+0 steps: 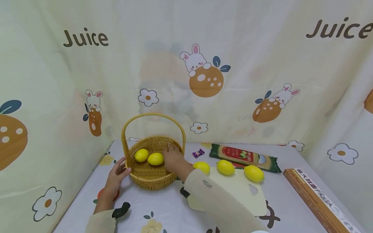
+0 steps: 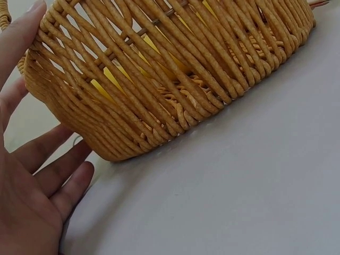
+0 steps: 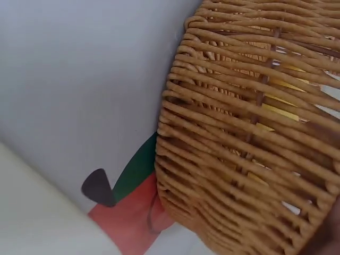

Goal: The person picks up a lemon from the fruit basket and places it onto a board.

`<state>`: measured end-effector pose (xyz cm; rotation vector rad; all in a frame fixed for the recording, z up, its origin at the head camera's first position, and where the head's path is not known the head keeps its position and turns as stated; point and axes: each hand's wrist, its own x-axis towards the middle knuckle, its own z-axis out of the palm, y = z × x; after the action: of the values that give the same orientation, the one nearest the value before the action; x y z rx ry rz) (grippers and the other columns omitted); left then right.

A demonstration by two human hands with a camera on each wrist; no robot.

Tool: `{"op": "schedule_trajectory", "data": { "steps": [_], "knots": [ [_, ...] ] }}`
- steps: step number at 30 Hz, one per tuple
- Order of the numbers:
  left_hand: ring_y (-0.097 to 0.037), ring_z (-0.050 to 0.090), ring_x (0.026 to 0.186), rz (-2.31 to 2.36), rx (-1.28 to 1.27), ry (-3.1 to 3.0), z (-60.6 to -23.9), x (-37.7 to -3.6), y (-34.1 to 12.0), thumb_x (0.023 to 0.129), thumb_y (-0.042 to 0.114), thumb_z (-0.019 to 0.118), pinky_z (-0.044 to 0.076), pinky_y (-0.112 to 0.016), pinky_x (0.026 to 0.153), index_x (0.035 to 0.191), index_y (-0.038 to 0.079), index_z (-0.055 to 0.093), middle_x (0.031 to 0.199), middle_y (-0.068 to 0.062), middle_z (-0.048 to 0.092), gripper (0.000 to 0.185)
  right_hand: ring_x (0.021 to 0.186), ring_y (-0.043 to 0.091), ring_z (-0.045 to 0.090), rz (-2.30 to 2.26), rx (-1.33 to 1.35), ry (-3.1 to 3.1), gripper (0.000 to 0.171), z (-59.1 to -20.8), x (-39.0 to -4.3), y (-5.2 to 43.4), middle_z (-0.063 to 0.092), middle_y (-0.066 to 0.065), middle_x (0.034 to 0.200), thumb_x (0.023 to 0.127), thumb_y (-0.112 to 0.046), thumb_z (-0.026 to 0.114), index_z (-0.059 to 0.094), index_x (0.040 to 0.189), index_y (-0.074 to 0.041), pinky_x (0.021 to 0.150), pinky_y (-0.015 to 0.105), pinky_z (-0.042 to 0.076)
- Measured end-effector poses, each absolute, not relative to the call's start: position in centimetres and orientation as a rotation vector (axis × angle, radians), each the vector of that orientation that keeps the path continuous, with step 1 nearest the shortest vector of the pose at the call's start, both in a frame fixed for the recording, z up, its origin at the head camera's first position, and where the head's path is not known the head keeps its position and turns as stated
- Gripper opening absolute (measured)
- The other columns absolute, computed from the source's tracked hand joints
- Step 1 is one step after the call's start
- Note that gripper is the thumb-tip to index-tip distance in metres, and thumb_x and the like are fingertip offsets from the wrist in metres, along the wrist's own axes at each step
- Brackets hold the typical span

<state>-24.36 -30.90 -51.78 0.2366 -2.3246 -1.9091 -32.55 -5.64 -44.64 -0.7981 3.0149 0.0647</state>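
A wicker basket with a tall arched handle is sitting on the cloth-covered surface, toward its left half. The left hand is resting against the basket's outer left wall, fingers spread and nearly straight; the left wrist view is showing the fingertips lying on the woven rim while the palm is staying off the weave, so nothing is being gripped.

The right hand is reaching over the basket's right rim into its bowl, just beside the nearer of two lemons lying inside. The right lemon in the basket is touching the left lemon in the basket. From the head view the right hand's fingers are looking loosely extended and possibly brushing the right lemon, but I cannot tell for certain whether it is holding anything; the right wrist view is showing only the basket's side and yellow through the gaps.

To the right of the basket, three more lemons are lying in a row along the far edge of a pale cutting board. Behind them a green pasta packet is lying flat, with a small purple sweet near it and a long brown box at the surface's right edge.
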Motion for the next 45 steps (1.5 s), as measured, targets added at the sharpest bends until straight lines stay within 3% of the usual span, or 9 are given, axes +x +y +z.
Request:
{"op": "schedule_trajectory", "data": {
  "steps": [5,12,20,25,30,37,45],
  "knots": [
    [-0.037,0.028,0.141,-1.948,0.228,-2.310,-51.8,-24.7,-30.6,0.095,0.032,0.064,0.017,-0.059,0.111,0.154,0.026,0.028,0.155,-0.019,0.028,0.069,0.121,0.041,0.045,0.224,-0.729,3.031,0.062,-44.8,-32.3,-5.7,0.045,0.024,0.135,0.094,-0.034,0.059,0.042,0.145,-0.004,0.091,0.045,0.049],
    [-0.037,0.030,0.140,-1.928,0.224,-2.318,-51.3,-24.6,-30.0,0.094,0.035,0.065,0.018,-0.060,0.111,0.153,0.026,0.029,0.154,-0.019,0.029,0.069,0.123,0.042,0.044,0.164,-0.741,3.024,0.057,-44.9,-32.2,-5.5,0.042,0.023,0.137,0.092,-0.032,0.062,0.048,0.143,-0.009,0.093,0.047,0.048],
    [-0.037,0.029,0.140,-1.923,0.223,-2.311,-51.2,-24.6,-30.1,0.094,0.036,0.065,0.018,-0.060,0.111,0.153,0.028,0.029,0.154,-0.018,0.030,0.070,0.125,0.038,0.043,0.061,-0.770,2.984,0.064,-44.5,-32.1,-6.0,0.045,0.020,0.135,0.089,-0.037,0.067,0.047,0.142,-0.008,0.104,0.048,0.038],
    [-0.037,0.029,0.140,-1.918,0.224,-2.307,-51.3,-24.7,-30.2,0.093,0.036,0.066,0.017,-0.060,0.111,0.153,0.027,0.029,0.155,-0.018,0.029,0.071,0.124,0.036,0.044,-0.007,-0.758,3.003,0.069,-43.8,-31.5,-5.7,0.041,0.019,0.139,0.088,-0.042,0.069,0.045,0.145,-0.011,0.097,0.043,0.045],
    [-0.037,0.030,0.140,-1.920,0.229,-2.299,-51.4,-24.8,-30.1,0.093,0.036,0.067,0.017,-0.060,0.111,0.153,0.027,0.031,0.154,-0.018,0.030,0.070,0.120,0.032,0.045,-0.164,-0.793,3.025,0.068,-42.8,-30.2,-4.6,0.040,0.015,0.139,0.085,-0.036,0.071,0.046,0.144,-0.011,0.086,0.040,0.051],
    [-0.038,0.029,0.139,-1.905,0.221,-2.299,-51.4,-24.3,-30.2,0.094,0.035,0.066,0.018,-0.061,0.111,0.153,0.026,0.030,0.154,-0.019,0.030,0.070,0.123,0.031,0.042,-0.274,-0.911,3.069,0.068,-41.8,-28.5,-3.0,0.032,0.017,0.147,0.086,-0.034,0.068,0.045,0.145,-0.007,0.085,0.036,0.052],
    [-0.039,0.032,0.137,-1.898,0.171,-2.279,-51.8,-23.9,-30.5,0.095,0.028,0.065,0.021,-0.058,0.111,0.153,0.020,0.030,0.151,-0.023,0.032,0.069,0.118,0.026,0.044,-0.411,-0.968,3.081,0.068,-41.1,-26.7,-1.1,0.038,0.010,0.139,0.086,-0.035,0.069,0.046,0.144,-0.007,0.084,0.032,0.051]
  ]
}}
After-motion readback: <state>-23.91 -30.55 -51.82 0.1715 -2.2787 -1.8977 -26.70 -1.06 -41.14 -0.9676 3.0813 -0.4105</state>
